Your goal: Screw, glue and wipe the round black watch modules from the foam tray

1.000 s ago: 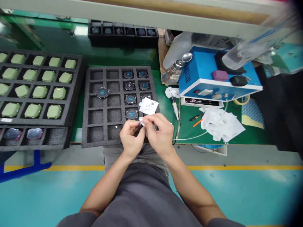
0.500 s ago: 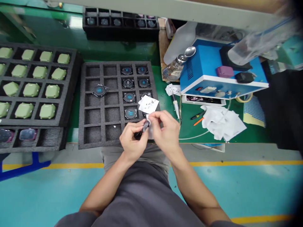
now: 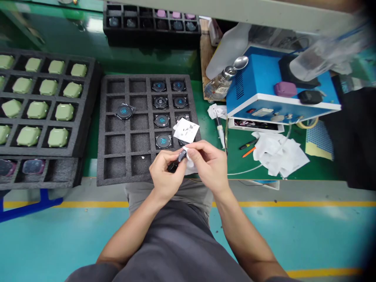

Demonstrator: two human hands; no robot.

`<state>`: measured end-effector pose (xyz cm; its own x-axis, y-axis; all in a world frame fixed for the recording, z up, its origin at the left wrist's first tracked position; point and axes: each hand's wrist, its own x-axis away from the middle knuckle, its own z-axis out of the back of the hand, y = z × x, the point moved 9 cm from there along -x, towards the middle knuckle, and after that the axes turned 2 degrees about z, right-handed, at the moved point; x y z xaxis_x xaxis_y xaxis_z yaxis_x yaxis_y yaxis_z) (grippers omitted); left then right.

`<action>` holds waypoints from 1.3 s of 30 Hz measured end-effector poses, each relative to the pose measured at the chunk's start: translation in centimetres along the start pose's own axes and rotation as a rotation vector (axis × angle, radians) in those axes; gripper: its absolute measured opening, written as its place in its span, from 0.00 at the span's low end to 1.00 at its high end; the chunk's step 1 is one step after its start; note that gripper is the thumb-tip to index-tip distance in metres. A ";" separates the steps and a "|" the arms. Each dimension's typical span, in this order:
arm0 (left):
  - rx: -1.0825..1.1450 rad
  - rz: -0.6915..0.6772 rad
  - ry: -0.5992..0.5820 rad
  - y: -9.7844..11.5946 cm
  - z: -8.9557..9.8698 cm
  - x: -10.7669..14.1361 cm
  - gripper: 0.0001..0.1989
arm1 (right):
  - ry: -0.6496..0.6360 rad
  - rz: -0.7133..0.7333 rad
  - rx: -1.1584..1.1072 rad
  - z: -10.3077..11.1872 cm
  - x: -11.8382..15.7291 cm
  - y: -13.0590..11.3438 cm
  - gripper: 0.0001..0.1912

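Note:
My left hand [image 3: 166,172] grips a small dark part [image 3: 174,166] with a grey, shiny upper end, between thumb and fingers. My right hand [image 3: 209,164] pinches a white wipe [image 3: 190,163] against that part. Both hands meet over the front right corner of a dark foam tray [image 3: 114,181]. Round black watch faces sit in its two right columns, and one watch [image 3: 124,111] rests across dividers at the left. A white paper with dark specks [image 3: 186,130] lies on the tray just beyond my hands.
Left, a foam tray [image 3: 75,137] holds green cases. Right stand a blue machine [image 3: 264,74], a syringe [image 3: 220,131], pens and crumpled wipes [image 3: 279,154]. A glass bottle [image 3: 219,84] stands behind; another foam tray [image 3: 152,38] is at the back.
My right hand has shifted slightly right, and more of the dark part shows between my hands. The view has also moved slightly.

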<state>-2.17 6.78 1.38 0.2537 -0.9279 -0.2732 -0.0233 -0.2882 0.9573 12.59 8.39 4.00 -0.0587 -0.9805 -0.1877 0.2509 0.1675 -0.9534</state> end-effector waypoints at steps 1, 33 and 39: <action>-0.002 0.025 0.003 -0.1 0.0 -0.1 0.09 | -0.001 0.067 0.051 -0.4 0.1 -0.8 0.05; 0.311 0.489 -0.023 -2.5 0.3 -1.3 0.13 | 0.158 0.250 0.331 2.1 -0.8 -3.1 0.04; 0.254 0.401 -0.005 -2.0 0.4 -1.4 0.13 | 0.066 0.403 0.499 -1.2 0.1 -4.7 0.08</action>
<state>-2.88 8.62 -0.21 0.1718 -0.9787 0.1122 -0.3540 0.0450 0.9342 10.24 7.59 8.13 0.0784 -0.8394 -0.5378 0.6840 0.4378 -0.5835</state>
